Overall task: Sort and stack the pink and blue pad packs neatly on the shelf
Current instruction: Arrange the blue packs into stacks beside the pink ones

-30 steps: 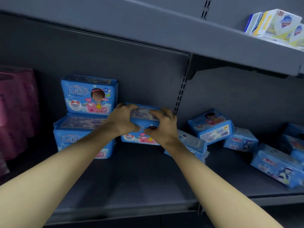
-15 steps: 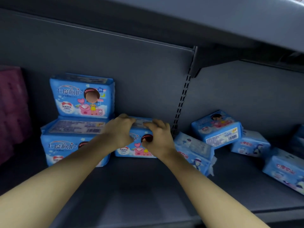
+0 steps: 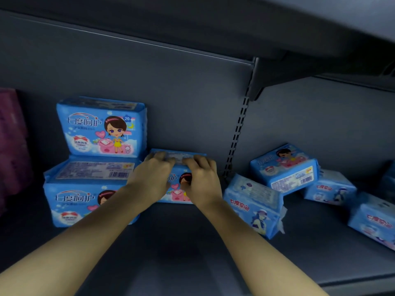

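A dark grey metal back panel (image 3: 171,92) fills the rear of the bay, with a faint horizontal seam across its upper part. To its right a slotted upright (image 3: 236,133) runs down the wall, its slots showing as a column of small dark holes. A grey bracket (image 3: 261,82) hooks into the top of that upright and tapers forward, carrying the upper shelf (image 3: 213,22), whose shadowed underside spans the top of the view. Right of the upright sits a second back panel (image 3: 320,120), slightly lighter
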A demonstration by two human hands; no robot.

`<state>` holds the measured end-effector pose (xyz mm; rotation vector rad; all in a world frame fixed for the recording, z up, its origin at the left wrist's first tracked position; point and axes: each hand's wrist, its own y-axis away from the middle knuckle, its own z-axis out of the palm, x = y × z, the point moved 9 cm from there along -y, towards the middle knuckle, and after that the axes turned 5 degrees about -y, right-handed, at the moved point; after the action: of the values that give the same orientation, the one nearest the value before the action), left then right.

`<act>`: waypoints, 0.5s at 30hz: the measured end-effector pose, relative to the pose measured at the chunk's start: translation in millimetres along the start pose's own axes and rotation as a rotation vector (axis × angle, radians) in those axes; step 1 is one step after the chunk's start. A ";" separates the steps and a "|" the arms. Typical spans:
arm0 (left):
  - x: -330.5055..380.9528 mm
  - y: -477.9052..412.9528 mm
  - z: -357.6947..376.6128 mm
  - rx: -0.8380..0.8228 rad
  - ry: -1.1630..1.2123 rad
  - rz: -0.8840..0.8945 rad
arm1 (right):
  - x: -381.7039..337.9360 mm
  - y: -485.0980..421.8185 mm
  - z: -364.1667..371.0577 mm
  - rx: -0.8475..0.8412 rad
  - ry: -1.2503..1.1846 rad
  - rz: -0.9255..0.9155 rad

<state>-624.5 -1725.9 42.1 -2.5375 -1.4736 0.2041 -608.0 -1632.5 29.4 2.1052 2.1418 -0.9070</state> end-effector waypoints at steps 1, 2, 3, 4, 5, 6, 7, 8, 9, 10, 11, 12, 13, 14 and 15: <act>0.1 0.0 -0.3 0.003 0.000 -0.002 | -0.5 -1.9 1.8 -0.003 -0.003 0.002; 0.5 0.1 -0.4 0.006 -0.002 -0.001 | -1.0 -3.9 3.3 -0.007 -0.007 0.004; 0.8 -0.1 -0.3 0.007 -0.006 0.002 | -1.4 -6.1 4.7 -0.010 -0.010 0.005; 0.9 -0.2 0.1 0.006 -0.008 0.004 | -1.8 -8.2 5.7 -0.007 -0.015 0.004; 1.0 -0.4 0.6 0.004 -0.010 0.007 | -2.4 -9.7 6.5 0.002 -0.025 0.000; 1.0 -0.5 1.1 0.003 -0.015 0.011 | -3.2 -10.9 6.3 0.014 -0.037 -0.005; 1.2 -0.5 1.5 0.001 -0.021 0.014 | -3.3 -11.6 7.3 0.024 -0.044 -0.007; 1.2 -0.8 2.2 -0.001 -0.027 0.018 | -2.9 -12.4 8.6 0.033 -0.046 -0.004; 1.3 -0.9 3.1 -0.002 -0.031 0.023 | -2.1 -12.9 10.0 0.045 -0.047 0.001; 1.4 -1.0 3.5 -0.003 -0.030 0.026 | -1.6 -13.4 10.6 0.062 -0.052 0.005; 1.4 -0.9 4.0 -0.005 -0.027 0.028 | -1.3 -14.0 10.9 0.077 -0.057 0.009; 1.3 -0.6 4.3 -0.004 -0.024 0.030 | -1.1 -14.7 11.7 0.081 -0.054 0.015; 1.3 -0.4 4.3 -0.002 -0.023 0.032 | -1.2 -15.6 13.1 0.073 -0.042 0.023; 1.5 0.0 4.5 0.000 -0.023 0.035 | -1.3 -16.4 14.0 0.064 -0.028 0.030; 2.0 0.3 4.2 0.002 -0.025 0.039 | -1.4 -17.1 14.8 0.059 -0.019 0.035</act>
<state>-624.3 -1723.9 37.9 -2.5728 -1.4325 0.2446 -629.3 -1638.6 24.3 2.1445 2.0879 -0.9941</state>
